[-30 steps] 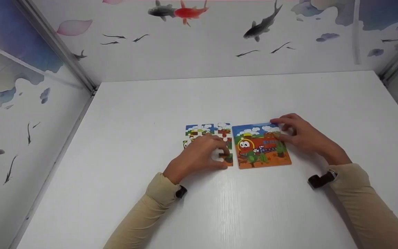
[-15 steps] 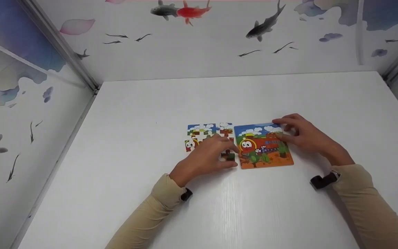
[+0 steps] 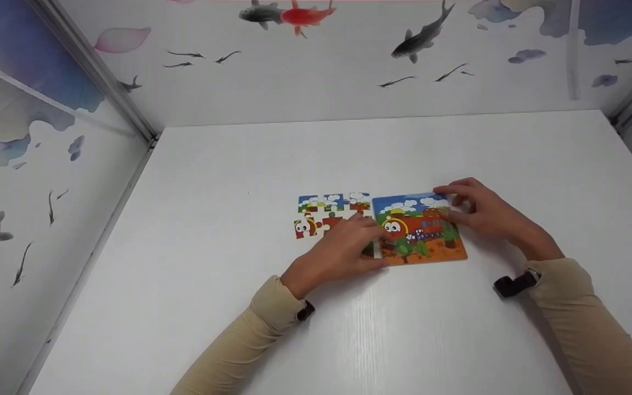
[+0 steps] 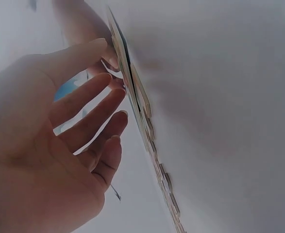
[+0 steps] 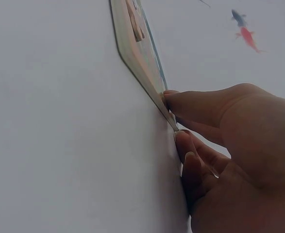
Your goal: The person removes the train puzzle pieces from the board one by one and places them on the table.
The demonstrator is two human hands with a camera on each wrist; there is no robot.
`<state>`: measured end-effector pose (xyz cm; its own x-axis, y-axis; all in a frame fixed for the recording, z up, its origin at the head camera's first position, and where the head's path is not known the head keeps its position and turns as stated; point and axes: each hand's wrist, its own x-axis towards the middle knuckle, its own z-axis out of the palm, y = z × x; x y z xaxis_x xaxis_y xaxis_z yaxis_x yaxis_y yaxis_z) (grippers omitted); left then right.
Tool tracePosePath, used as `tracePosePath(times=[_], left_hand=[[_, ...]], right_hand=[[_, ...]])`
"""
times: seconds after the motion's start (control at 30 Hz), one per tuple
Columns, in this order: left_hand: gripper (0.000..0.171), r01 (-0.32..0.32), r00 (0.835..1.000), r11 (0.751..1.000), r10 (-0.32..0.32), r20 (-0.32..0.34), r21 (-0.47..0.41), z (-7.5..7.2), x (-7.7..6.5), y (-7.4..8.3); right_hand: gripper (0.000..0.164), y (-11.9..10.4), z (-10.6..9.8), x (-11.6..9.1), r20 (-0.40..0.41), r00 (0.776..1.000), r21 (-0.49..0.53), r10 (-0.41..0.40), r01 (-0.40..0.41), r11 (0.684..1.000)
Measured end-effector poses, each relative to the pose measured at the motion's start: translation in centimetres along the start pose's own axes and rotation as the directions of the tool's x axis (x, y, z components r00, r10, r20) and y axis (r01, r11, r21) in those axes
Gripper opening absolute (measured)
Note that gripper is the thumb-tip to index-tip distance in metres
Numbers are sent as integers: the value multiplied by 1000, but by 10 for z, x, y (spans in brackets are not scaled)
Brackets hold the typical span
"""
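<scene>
A square picture board (image 3: pixel 417 222) showing a red cartoon train lies flat on the white table. My right hand (image 3: pixel 483 214) holds its right side, thumb on the face and fingertips at the far edge. In the right wrist view, the board (image 5: pixel 142 73) is edge-on between thumb and fingers. Jigsaw pieces (image 3: pixel 305 226) with the same picture lie in spaced rows left of the board. My left hand (image 3: pixel 343 249) covers the lower right pieces, its fingertips over the board's left edge. Its fingers are loosely bent with nothing between them in the left wrist view (image 4: pixel 84 111).
The white table (image 3: pixel 228 181) extends around the board and pieces. A back wall (image 3: pixel 316 82) with painted fish and a left side wall (image 3: pixel 36 192) enclose it. A black wrist strap (image 3: pixel 515 284) sits at the right cuff.
My left hand has moved right, from over the loose pieces to the board's left edge, uncovering pieces in the middle row. My right hand stays at the board's right side.
</scene>
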<state>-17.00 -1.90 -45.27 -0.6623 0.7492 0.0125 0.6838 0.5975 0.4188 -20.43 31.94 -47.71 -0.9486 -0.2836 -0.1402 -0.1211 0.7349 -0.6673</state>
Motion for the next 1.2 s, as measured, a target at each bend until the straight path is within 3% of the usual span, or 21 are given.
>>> tracePosePath(times=[0.47,0.77,1.03,1.2], left_hand=[[41,-46,999,998,45,14,34,10,25,20],[43,-37,999,995,36,22,88,17,41,30],[63,-3,999,990,-4,43,142,21,51,36],[58,3,1000,988,-6,23,157,21,53,35]], right_hand=[[53,0,1,-3,-3,1000,8,-21,21,1000],[52,3,-1,-3,2,1000,5,-22,22,1000],[52,3,-1,-2,-1,1000,-2,-14,14,1000],[52,2,0,-1,-8,1000,-12,-18,18,1000]])
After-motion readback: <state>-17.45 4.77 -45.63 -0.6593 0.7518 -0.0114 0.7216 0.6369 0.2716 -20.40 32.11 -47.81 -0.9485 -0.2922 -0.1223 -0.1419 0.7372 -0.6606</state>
